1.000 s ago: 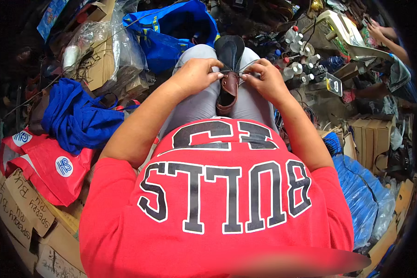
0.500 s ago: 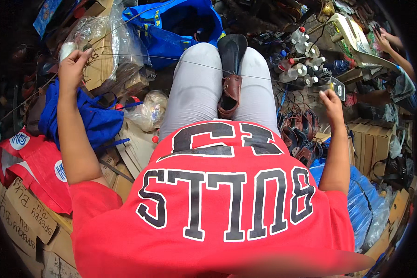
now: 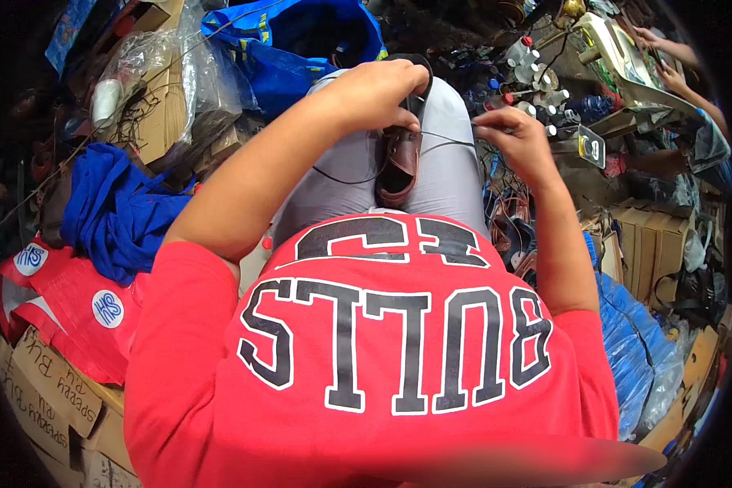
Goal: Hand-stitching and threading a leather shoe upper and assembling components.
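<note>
A brown and black leather shoe [image 3: 398,169] lies between my thighs, its heel opening toward me. My left hand [image 3: 378,96] is over its front part, thumb and fingers bent together by the cord, and hides much of the shoe. A thin dark cord [image 3: 449,141] runs from the shoe's upper to my right hand [image 3: 516,140], whose fingertips pinch it above my right knee. On the shoe's left side the cord hangs in a slack loop over my thigh and passes behind my left forearm. What exactly sits in my left fingers is partly hidden.
A blue bag [image 3: 297,69] stands open beyond my knees. Several bottles [image 3: 537,77] crowd the right, near a pale stand [image 3: 618,61] and another person's hands [image 3: 671,77]. Blue cloth [image 3: 122,215], a red bag [image 3: 73,297] and cardboard boxes [image 3: 53,382] lie at the left.
Both my hands have come inward from wide apart. The left moved right onto the shoe; the right moved left beside my knee. The cord has gone from taut to slack at the left.
</note>
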`<state>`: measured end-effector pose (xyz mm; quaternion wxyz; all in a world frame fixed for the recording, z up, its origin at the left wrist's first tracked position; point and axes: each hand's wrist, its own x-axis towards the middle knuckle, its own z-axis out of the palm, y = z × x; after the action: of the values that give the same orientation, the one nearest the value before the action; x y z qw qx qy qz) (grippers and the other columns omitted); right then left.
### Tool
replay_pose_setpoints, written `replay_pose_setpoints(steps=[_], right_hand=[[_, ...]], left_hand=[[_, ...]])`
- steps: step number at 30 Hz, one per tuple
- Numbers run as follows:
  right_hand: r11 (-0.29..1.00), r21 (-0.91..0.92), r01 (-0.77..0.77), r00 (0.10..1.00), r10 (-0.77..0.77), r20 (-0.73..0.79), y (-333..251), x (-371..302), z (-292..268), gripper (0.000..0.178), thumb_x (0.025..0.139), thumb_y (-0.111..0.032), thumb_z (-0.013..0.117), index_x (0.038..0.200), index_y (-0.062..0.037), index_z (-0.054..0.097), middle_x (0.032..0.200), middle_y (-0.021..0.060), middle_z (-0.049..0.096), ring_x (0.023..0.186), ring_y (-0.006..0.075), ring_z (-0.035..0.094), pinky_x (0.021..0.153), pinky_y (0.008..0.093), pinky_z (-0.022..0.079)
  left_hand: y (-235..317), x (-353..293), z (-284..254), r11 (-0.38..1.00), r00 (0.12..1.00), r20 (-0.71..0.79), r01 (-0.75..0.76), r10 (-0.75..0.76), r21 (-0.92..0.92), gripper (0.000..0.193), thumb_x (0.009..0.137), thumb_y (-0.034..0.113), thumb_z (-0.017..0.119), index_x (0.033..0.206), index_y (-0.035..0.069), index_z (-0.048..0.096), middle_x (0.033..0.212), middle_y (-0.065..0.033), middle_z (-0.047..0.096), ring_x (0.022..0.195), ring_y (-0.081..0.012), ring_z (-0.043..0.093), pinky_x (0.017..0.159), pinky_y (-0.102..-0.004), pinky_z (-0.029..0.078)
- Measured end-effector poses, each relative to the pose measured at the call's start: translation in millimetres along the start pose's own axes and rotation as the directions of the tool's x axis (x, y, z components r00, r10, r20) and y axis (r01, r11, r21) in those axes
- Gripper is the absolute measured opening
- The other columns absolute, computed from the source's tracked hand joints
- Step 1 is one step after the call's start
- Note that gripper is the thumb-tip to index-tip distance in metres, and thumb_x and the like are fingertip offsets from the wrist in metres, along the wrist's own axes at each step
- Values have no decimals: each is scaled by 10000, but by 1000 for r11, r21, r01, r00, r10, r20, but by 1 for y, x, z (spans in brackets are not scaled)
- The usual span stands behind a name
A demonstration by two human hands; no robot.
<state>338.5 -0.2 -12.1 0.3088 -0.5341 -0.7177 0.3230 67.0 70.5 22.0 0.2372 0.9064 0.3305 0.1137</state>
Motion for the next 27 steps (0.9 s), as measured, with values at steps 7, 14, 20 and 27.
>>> replay_pose_setpoints(steps=[7,14,20,27], right_hand=[[994,87,-71,991,61,116,-31,30,32,146,757,-3,705,888,-66,718,836,20,606,801,111,598,710,246,477],[994,69,-89,986,78,147,-28,31,39,149,769,4,692,883,-89,717,826,3,576,787,109,571,717,245,471],[995,53,-86,984,77,158,-29,31,40,136,760,-10,705,865,-94,719,819,5,580,777,117,564,710,249,466],[999,-12,33,993,-32,114,-24,26,48,135,737,-26,724,853,-94,723,783,2,594,791,129,547,716,263,451]], left_hand=[[-30,26,7,979,920,392,97,-18,-181,260,717,205,768,852,11,660,893,-93,610,854,-263,604,749,-344,473],[-48,16,30,832,962,272,124,34,-541,196,747,153,744,799,-1,634,834,-48,550,862,-173,545,795,-296,418],[-50,13,37,750,971,241,155,5,-643,215,739,158,766,852,1,673,880,-42,585,865,-168,572,790,-287,442],[-51,9,37,714,982,190,126,10,-688,196,740,142,762,840,1,670,872,-36,581,864,-161,565,785,-276,432]])
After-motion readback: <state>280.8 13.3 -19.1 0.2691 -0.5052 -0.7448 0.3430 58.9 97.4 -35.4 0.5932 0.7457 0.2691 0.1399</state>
